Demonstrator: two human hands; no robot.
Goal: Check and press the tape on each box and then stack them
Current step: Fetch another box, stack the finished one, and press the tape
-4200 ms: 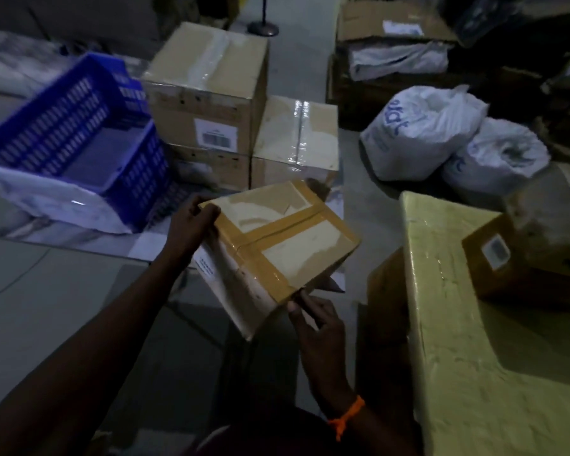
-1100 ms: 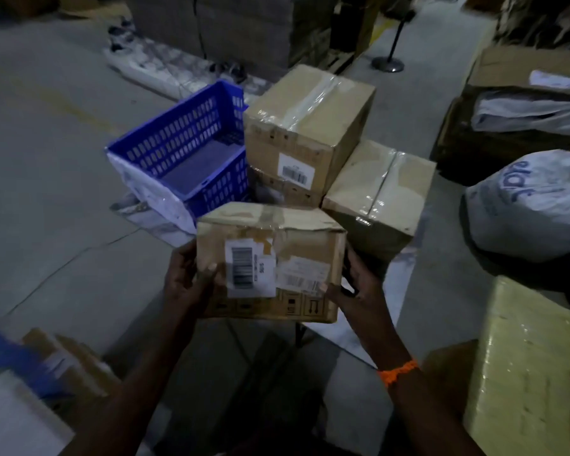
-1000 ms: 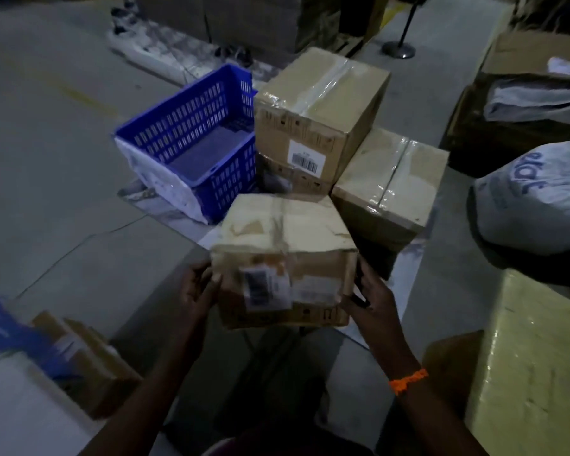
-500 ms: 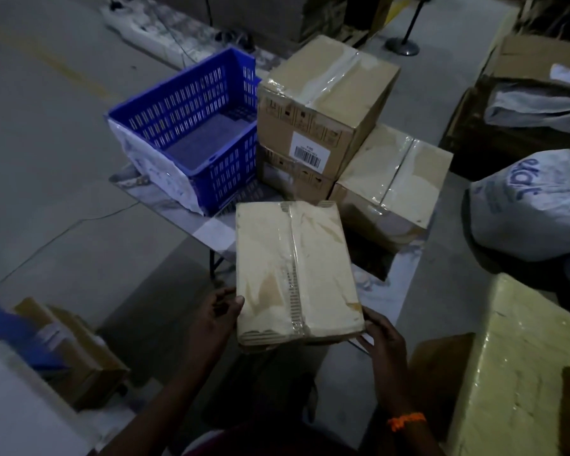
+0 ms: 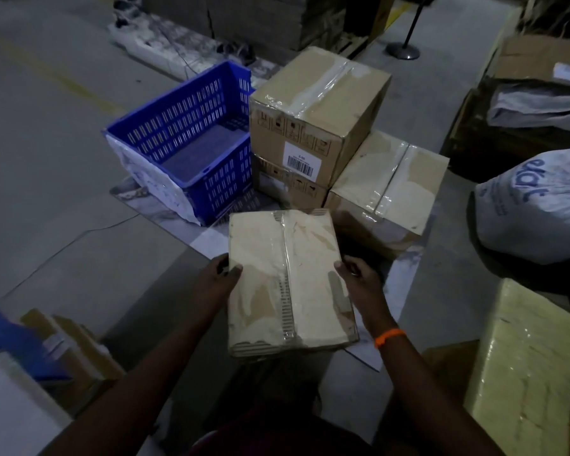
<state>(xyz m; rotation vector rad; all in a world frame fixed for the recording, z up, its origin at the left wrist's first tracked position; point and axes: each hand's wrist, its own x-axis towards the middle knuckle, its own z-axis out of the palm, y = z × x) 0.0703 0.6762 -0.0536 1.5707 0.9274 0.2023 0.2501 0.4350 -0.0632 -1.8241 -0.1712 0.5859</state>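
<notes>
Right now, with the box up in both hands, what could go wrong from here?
1. The left hand and right hand grip the held box only at its side edges; it might slip.
2. Its centre tape looks wrinkled and no finger presses it; stacking now would skip that.
3. The low box ahead has a creased, taped top, so it may sit unevenly there.

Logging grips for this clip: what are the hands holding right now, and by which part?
Both hold one taped cardboard box: the left hand grips its left edge, the right hand its right edge.
</notes>
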